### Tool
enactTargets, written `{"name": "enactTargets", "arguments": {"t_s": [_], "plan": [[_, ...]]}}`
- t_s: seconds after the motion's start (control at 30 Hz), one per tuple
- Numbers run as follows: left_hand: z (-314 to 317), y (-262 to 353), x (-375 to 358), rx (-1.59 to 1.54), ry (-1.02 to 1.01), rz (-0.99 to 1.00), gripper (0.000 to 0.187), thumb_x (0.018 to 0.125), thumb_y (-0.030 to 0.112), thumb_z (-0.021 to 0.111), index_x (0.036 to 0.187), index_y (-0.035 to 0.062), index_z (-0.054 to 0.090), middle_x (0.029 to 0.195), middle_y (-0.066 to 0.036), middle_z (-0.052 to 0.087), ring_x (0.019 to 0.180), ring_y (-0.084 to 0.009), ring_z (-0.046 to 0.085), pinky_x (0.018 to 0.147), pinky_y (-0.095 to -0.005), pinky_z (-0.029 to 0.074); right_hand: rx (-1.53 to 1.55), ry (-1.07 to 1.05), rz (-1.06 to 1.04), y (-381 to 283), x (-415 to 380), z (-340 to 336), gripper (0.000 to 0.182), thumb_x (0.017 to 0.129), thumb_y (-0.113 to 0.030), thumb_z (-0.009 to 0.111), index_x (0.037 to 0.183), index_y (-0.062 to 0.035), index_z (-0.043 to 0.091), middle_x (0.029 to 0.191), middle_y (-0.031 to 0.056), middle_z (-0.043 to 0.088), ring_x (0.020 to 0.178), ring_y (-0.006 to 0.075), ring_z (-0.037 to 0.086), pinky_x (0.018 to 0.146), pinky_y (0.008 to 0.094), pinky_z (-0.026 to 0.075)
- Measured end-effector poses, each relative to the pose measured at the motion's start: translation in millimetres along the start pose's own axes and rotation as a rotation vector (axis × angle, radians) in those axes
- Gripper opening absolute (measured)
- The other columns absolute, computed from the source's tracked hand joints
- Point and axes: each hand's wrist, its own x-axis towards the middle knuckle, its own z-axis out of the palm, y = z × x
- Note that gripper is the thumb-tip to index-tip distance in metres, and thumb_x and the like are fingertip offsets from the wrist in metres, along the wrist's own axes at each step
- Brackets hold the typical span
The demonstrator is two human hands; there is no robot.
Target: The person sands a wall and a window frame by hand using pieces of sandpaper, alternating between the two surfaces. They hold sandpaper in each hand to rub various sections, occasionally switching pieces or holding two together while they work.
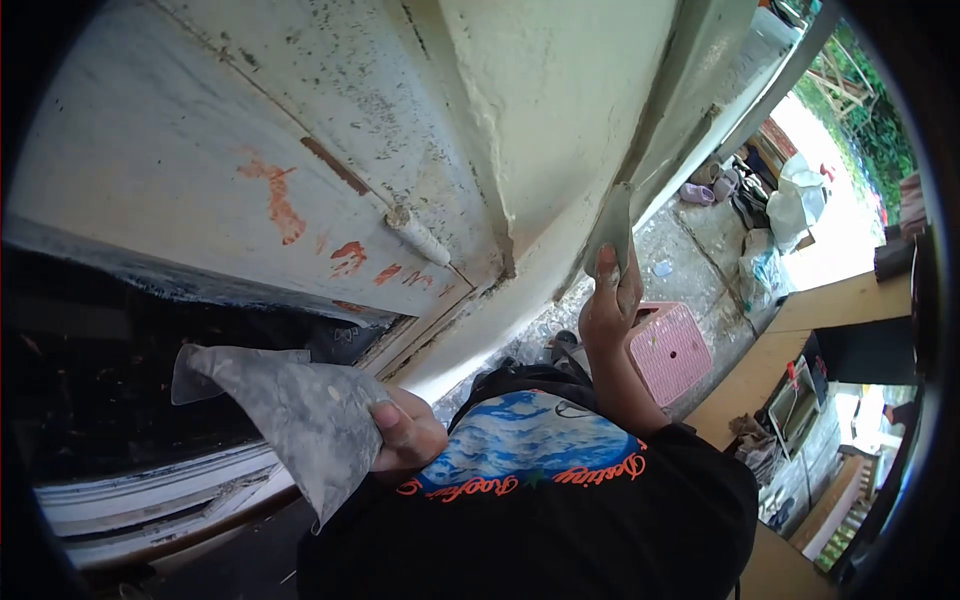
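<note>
My left hand point(410, 435) is closed on the edge of a stiff, bent grey sheet point(300, 410) smeared with pale paste or dust. The sheet hangs to the left, in front of a dark opening. Raised at the wall, my right hand point(610, 305) pinches a thin flat grey blade-like piece point(615, 215), thumb along its face. Its upper end is at or very near the wall corner point(622, 180); contact cannot be made out. The cream wall point(560, 90) has a rough, patchy surface.
A pink plastic stool point(675, 352) stands below my right arm. Shoes point(715, 185) and white bags point(798, 200) lie on the littered floor by the bright doorway. To the left is a stained white door or panel point(200, 150) with a white cylindrical fitting point(418, 238). Wooden furniture point(735, 375) stands right.
</note>
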Motion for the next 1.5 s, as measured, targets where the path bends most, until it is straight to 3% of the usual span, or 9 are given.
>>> {"name": "enactTargets", "arguments": {"t_s": [0.03, 0.17, 0.33, 0.4, 0.63, 0.73, 0.9, 1.1, 1.5], "plan": [[13, 17, 0, -0.755, 0.292, -0.577, 0.049, 0.084, 0.009, 0.038, 0.129, -0.007, 0.023, 0.135, -0.029, 0.019, 0.123, -0.0402, 0.029, 0.103, -0.0478, 0.021, -0.043, -0.022, -0.017, 0, 1, -2, 0.047, 0.092, -0.023, 0.038, 0.126, 0.0082, 0.035, 0.128, 0.0234, 0.039, 0.122, 0.0298, 0.035, 0.101, 0.0372, 0.025], [31, 21, 19, -0.896, 0.338, -0.585, 0.061, 0.081, 0.013, 0.044, 0.132, -0.0078, 0.017, 0.136, -0.026, 0.021, 0.124, -0.0379, 0.027, 0.102, -0.046, 0.022, -0.048, -0.173, -0.19, -23, 18, -8, 0.033, 0.086, -0.021, 0.049, 0.11, 0.0015, 0.055, 0.126, 0.0227, 0.043, 0.118, 0.0334, 0.04, 0.098, 0.0402, 0.03], [40, 19, 52, -1.351, 0.555, -0.224, 0.037, 0.08, 0.015, 0.048, 0.11, -0.0067, 0.048, 0.1, -0.033, 0.051, 0.086, -0.0384, 0.057, 0.08, -0.046, 0.045, 0.258, -0.654, -0.445, -55, 51, -21, 0.017, 0.072, -0.022, 0.066, 0.082, -0.0087, 0.069, 0.131, 0.0259, 0.034, 0.123, 0.0395, 0.032, 0.092, 0.0454, 0.035], [15, 5, 50, -1.47, -0.055, -0.203, 0.045, 0.082, 0.007, 0.053, 0.123, 0.0072, 0.035, 0.095, -0.018, 0.061, 0.081, -0.0285, 0.062, 0.067, -0.036, 0.051, 0.314, -0.747, -0.428, -51, 61, -27, 0.016, 0.07, -0.022, 0.067, 0.079, -0.009, 0.07, 0.132, 0.0289, 0.029, 0.124, 0.0402, 0.029, 0.09, 0.0462, 0.035], [16, 13, 101, -1.317, -0.236, -0.52, 0.038, 0.083, 0.019, 0.055, 0.111, -0.0043, 0.047, 0.096, -0.024, 0.058, 0.085, -0.0285, 0.061, 0.075, -0.0356, 0.048, 0.721, -1.052, -0.145, -29, 95, -36, 0.021, 0.068, -0.013, 0.065, 0.073, 0.0075, 0.064, 0.071, 0.0204, 0.061, 0.072, 0.0312, 0.058, 0.068, 0.0371, 0.043], [4, -7, 112, -1.168, 0.071, -0.743, 0.066, 0.085, 0.047, 0.046, 0.119, -0.0091, 0.039, 0.109, -0.031, 0.05, 0.101, -0.0318, 0.054, 0.087, -0.0378, 0.042, 0.84, -1.066, -0.162, -28, 107, -34, 0.022, 0.069, -0.015, 0.065, 0.072, 0.0063, 0.064, 0.075, 0.0212, 0.062, 0.072, 0.0306, 0.059, 0.066, 0.0352, 0.044], [-25, -37, 169, -1.069, -0.242, -0.573, 0.092, 0.077, 0.069, 0.03, 0.129, -0.0068, 0.029, 0.13, -0.035, 0.026, 0.12, -0.0406, 0.032, 0.096, -0.0484, 0.03, 0.681, -1.12, 0.068, -17, 121, -47, 0.032, 0.07, -0.032, 0.069, 0.059, -0.0027, 0.063, 0.081, 0.0213, 0.062, 0.082, 0.0323, 0.059, 0.078, 0.0378, 0.042], [6, 15, 232, -1.239, 0.86, -1.129, 0.105, 0.068, 0.078, 0.035, 0.13, -0.0067, 0.025, 0.13, -0.035, 0.026, 0.123, -0.0415, 0.028, 0.097, -0.0484, 0.03, 0.87, -1.199, 0.008, -2, 138, -42, 0.026, 0.071, -0.021, 0.064, 0.069, 0.0047, 0.064, 0.067, 0.0172, 0.063, 0.066, 0.0271, 0.061, 0.064, 0.033, 0.046], [21, 18, 247, -1.218, 0.632, -0.955, 0.107, 0.066, 0.078, 0.037, 0.13, -0.0067, 0.025, 0.13, -0.035, 0.026, 0.123, -0.0413, 0.029, 0.097, -0.0481, 0.03, 0.715, -1.106, 0.107, 12, 129, -55, 0.036, 0.069, -0.032, 0.068, 0.066, 0.0029, 0.064, 0.062, 0.0128, 0.061, 0.059, 0.0219, 0.06, 0.057, 0.0292, 0.044]]}}
